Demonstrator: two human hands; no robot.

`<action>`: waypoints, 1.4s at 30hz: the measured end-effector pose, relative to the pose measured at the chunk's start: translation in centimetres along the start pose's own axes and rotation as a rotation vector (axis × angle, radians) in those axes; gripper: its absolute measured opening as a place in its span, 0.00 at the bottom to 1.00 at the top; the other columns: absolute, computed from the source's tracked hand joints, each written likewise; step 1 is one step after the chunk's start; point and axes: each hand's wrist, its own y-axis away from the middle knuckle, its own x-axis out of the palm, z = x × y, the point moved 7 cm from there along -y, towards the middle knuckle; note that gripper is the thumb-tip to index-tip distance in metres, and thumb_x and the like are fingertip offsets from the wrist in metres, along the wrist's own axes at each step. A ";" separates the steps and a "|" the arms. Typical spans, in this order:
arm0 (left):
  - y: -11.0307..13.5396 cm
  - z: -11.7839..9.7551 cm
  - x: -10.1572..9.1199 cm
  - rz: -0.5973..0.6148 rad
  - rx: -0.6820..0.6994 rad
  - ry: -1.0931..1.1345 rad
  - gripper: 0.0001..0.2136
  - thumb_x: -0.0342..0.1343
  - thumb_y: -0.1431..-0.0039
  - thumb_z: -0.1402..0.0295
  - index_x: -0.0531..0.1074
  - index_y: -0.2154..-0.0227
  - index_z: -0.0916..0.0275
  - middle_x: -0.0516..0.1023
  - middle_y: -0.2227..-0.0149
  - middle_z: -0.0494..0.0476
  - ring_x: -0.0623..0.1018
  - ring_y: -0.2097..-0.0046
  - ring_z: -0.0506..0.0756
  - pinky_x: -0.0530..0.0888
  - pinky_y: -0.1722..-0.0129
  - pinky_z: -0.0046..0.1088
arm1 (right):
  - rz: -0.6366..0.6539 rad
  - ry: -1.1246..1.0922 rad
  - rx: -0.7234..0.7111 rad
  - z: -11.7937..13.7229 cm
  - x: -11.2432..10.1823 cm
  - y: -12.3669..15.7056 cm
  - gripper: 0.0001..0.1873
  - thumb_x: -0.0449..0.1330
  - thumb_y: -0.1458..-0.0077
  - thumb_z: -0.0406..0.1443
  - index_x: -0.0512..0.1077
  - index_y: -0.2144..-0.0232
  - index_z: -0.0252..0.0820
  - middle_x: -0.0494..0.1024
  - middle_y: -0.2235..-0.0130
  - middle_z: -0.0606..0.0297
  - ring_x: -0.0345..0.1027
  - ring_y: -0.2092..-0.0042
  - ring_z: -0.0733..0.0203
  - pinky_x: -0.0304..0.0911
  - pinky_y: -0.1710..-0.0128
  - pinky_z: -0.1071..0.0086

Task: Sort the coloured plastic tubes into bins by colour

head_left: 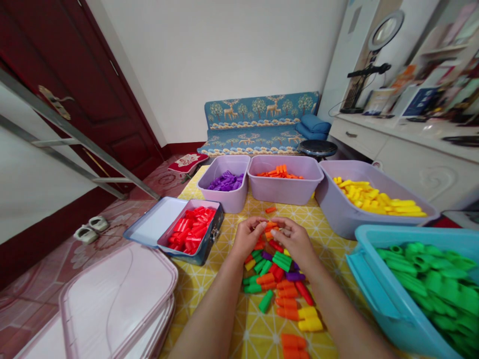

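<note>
Head view. Hands: qty 2. L hand [247,236] and R hand [297,240] meet; fingers [259,230] of both grasp at least 1 orange pc. [270,225] betw. them, at the far end of the mixed pile [282,261]. Exact qty held can't be told; fingers cover it.

Pile lies on the yellow tabletop [220,294], betw. the forearms. Colours: 5 (orange, green, red, yellow, purple). Pcs. overlap; full count not possible. Outlying: 1 loose orange pc. [270,210] beyond the hands; 2 yellow pcs. [310,319] side by side, near R forearm; 2 orange pcs. [294,342] at the near end.

Containers, total 5:
- Lilac tubs, qty 3: L tub [229,201] w/ purple pcs.; ctr. tub [282,192] w/ orange; R tub [337,213] w/ yellow.
- Turquoise tub [377,285], qty 1, w/ green.
- Hinged tin [204,250], qty 1, lid open, w/ red.

Lids [127,294]: min. 2, stacked, L side.

Markings: print on blue-and-white box [421,102] on the dresser [407,149] is blurred, illegible.
</note>
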 end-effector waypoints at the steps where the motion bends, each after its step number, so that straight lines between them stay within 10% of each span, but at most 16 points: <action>1: 0.0 0.0 0.0 0.001 -0.002 0.002 0.13 0.56 0.44 0.60 0.75 0.64 0.65 0.80 0.69 0.56 0.77 0.68 0.52 0.72 0.67 0.25 | -0.029 -0.037 0.003 0.2 -0.3 0.0 0.19 0.62 0.54 0.39 0.70 0.58 0.40 0.77 0.65 0.64 0.70 0.71 0.64 0.64 0.74 0.72; 8: 0.1 -0.4 0.0 0.012 0.015 -0.006 0.15 0.54 0.42 0.59 0.74 0.59 0.65 0.80 0.66 0.58 0.77 0.64 0.53 0.72 0.63 0.26 | -0.133 -0.092 0.002 1.6 -1.7 -0.2 0.22 0.63 0.57 0.40 0.68 0.57 0.41 0.76 0.60 0.59 0.73 0.66 0.60 0.65 0.75 0.72; 17: 0.0 -0.2 -0.6 -0.044 0.002 -0.073 0.18 0.49 0.40 0.56 0.76 0.63 0.66 0.80 0.67 0.57 0.76 0.67 0.52 0.72 0.65 0.25 | 0.343 0.163 0.112 1.3 0.3 1.1 0.12 0.60 0.54 0.35 0.75 0.65 0.38 0.77 0.70 0.65 0.70 0.72 0.64 0.65 0.72 0.72; 25: -0.1 0.0 -0.6 -0.056 0.026 -0.133 0.16 0.49 0.39 0.59 0.76 0.64 0.66 0.80 0.66 0.58 0.77 0.64 0.54 0.73 0.63 0.27 | -0.178 -0.268 -0.285 6.0 -3.1 0.2 0.33 0.61 0.48 0.42 0.56 0.42 0.57 0.61 0.38 0.60 0.64 0.44 0.57 0.65 0.50 0.61; 31: -0.2 0.1 -1.3 -0.169 0.117 -0.361 0.10 0.52 0.42 0.68 0.77 0.63 0.64 0.80 0.62 0.59 0.77 0.61 0.54 0.71 0.60 0.29 | -0.186 0.128 -0.074 2.2 -3.6 -0.6 0.20 0.60 0.51 0.44 0.72 0.57 0.39 0.77 0.56 0.54 0.72 0.55 0.54 0.66 0.55 0.60; 42: 0.5 -0.9 -1.1 -0.172 -0.027 -0.790 0.15 0.50 0.41 0.59 0.78 0.72 0.62 0.77 0.76 0.56 0.72 0.73 0.52 0.61 0.72 0.26 | 0.156 0.959 0.052 1.1 -1.3 0.5 0.09 0.64 0.57 0.39 0.77 0.69 0.47 0.79 0.70 0.67 0.72 0.67 0.59 0.57 0.71 0.70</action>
